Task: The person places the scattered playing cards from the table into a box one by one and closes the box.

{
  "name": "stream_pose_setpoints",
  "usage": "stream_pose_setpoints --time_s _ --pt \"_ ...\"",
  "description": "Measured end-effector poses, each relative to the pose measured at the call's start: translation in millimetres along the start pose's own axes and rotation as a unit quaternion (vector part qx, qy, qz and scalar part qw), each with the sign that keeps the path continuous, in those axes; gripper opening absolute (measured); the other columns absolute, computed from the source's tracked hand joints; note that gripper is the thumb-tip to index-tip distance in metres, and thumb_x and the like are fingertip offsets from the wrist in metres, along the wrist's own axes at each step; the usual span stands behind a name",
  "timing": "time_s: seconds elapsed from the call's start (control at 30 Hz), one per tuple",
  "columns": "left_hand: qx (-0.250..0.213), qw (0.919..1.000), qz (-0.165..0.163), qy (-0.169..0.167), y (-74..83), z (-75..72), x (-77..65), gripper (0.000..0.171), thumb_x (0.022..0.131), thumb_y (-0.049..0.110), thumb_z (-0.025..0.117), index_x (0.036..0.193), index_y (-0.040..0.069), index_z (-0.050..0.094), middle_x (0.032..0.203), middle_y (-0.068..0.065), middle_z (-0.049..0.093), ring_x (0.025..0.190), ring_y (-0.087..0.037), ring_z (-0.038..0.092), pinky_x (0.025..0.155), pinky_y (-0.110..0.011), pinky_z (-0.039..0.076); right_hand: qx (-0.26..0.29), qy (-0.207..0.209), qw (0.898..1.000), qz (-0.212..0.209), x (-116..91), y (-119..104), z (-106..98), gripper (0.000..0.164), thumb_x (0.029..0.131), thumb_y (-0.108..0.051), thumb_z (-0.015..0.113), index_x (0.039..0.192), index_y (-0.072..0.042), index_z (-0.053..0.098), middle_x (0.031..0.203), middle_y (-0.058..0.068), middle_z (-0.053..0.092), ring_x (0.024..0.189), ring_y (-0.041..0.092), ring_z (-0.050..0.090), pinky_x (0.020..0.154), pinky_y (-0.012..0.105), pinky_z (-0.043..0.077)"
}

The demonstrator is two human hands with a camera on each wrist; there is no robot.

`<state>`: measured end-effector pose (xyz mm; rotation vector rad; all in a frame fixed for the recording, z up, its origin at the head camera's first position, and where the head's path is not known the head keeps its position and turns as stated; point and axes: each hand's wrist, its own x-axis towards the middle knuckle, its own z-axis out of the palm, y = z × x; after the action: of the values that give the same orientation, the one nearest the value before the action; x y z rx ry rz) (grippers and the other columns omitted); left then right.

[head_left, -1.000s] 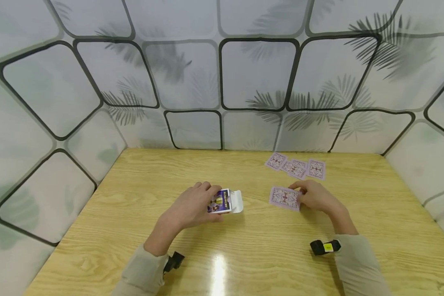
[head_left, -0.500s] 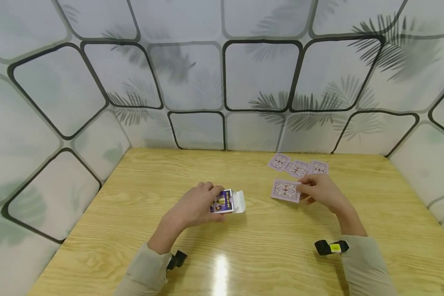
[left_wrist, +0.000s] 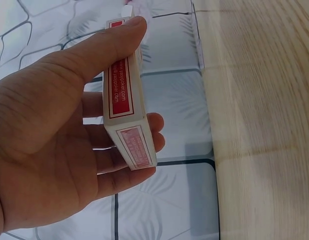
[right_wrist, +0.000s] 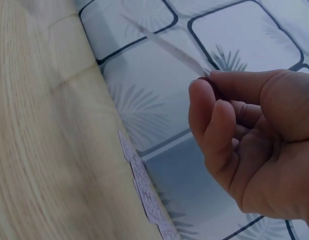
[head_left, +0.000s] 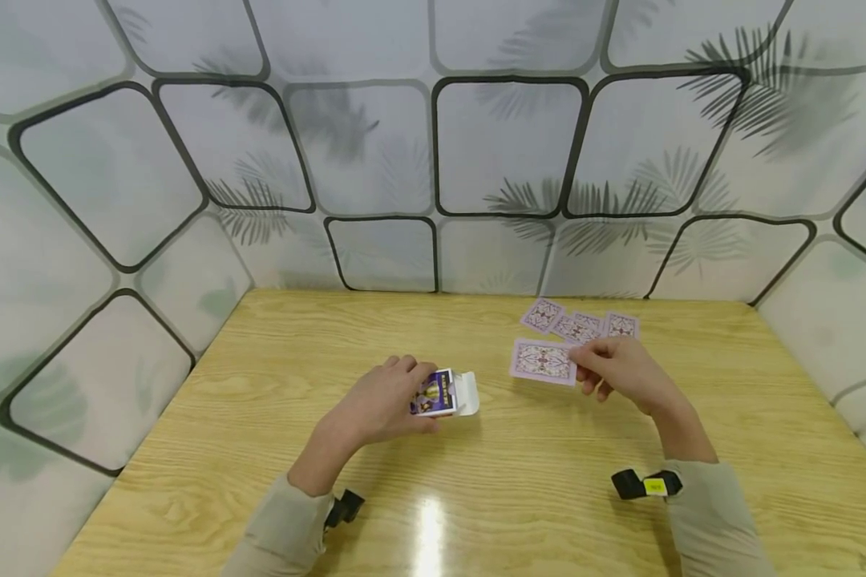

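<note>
My left hand grips a card box with a purple face. The box's white flap hangs out on the right. In the left wrist view the thumb lies along the box's red-printed side, and fingers curl under it. My right hand pinches a playing card at its right end, patterned back up, raised above the table. Edge-on in the right wrist view, the card is a thin pale strip between thumb and forefinger. Behind it several cards lie back up, some overlapping.
The wooden table meets a patterned fabric wall at the back and on both sides. A black wrist strap sits at the right sleeve, another strap at the left.
My right hand has lifted the playing card off the table, moving it away from me and then slightly left. The left hand keeps the box in nearly the same place.
</note>
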<state>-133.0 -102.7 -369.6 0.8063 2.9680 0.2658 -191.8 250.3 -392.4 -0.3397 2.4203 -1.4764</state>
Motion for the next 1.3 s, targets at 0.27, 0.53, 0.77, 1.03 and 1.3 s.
stream_pose_setpoints --time_s 0.27,0.53,0.77,1.03,1.3 --pt "-0.003 0.9998 0.008 0.016 -0.5 -0.5 0.6 0.077 0.075 0.052 0.074 0.135 0.012 0.048 0.110 -0.005 0.056 0.090 -0.017 0.050 0.075 -0.034 0.045 0.008 -0.016 0.998 -0.062 -4 -17 7 0.045 0.098 -0.036 0.050 0.075 0.002 0.055 0.065 0.012 0.055 0.052 0.023 0.053 0.044 0.036 0.047" --pt "-0.005 0.9996 0.013 0.026 0.1 -1.7 0.6 0.076 0.075 0.053 0.073 0.134 0.012 0.048 0.108 -0.004 0.056 0.089 -0.016 0.049 0.074 -0.034 0.045 0.017 -0.007 0.996 -0.086 -8 -38 29 0.046 0.098 -0.036 0.049 0.071 0.001 0.051 0.058 0.010 0.050 0.044 0.018 0.043 0.041 0.035 0.041" --pt "-0.001 0.9994 0.019 0.030 2.2 -4.0 -0.7 0.076 0.076 0.053 0.073 0.134 0.013 0.047 0.108 -0.003 0.056 0.088 -0.015 0.049 0.073 -0.032 0.045 0.004 -0.013 0.996 -0.087 -8 -44 48 0.043 0.098 -0.037 0.050 0.071 -0.004 0.052 0.058 0.008 0.049 0.045 0.016 0.043 0.040 0.032 0.039" --pt "0.005 0.9993 0.018 0.033 4.1 -5.1 -1.7 0.075 0.075 0.053 0.073 0.133 0.013 0.048 0.107 -0.003 0.056 0.089 -0.015 0.049 0.073 -0.032 0.044 -0.007 -0.022 0.995 -0.097 -7 -44 58 0.042 0.098 -0.038 0.049 0.070 -0.006 0.051 0.058 0.008 0.049 0.045 0.023 0.043 0.042 0.036 0.041" --pt "0.007 0.9990 0.026 0.035 4.6 -5.5 -2.3 0.074 0.076 0.052 0.073 0.133 0.012 0.048 0.108 -0.004 0.056 0.090 -0.016 0.050 0.072 -0.032 0.045 -0.009 -0.025 0.995 -0.100 -8 -46 60 0.041 0.098 -0.035 0.050 0.069 -0.005 0.050 0.056 0.008 0.049 0.044 0.017 0.043 0.041 0.036 0.041"
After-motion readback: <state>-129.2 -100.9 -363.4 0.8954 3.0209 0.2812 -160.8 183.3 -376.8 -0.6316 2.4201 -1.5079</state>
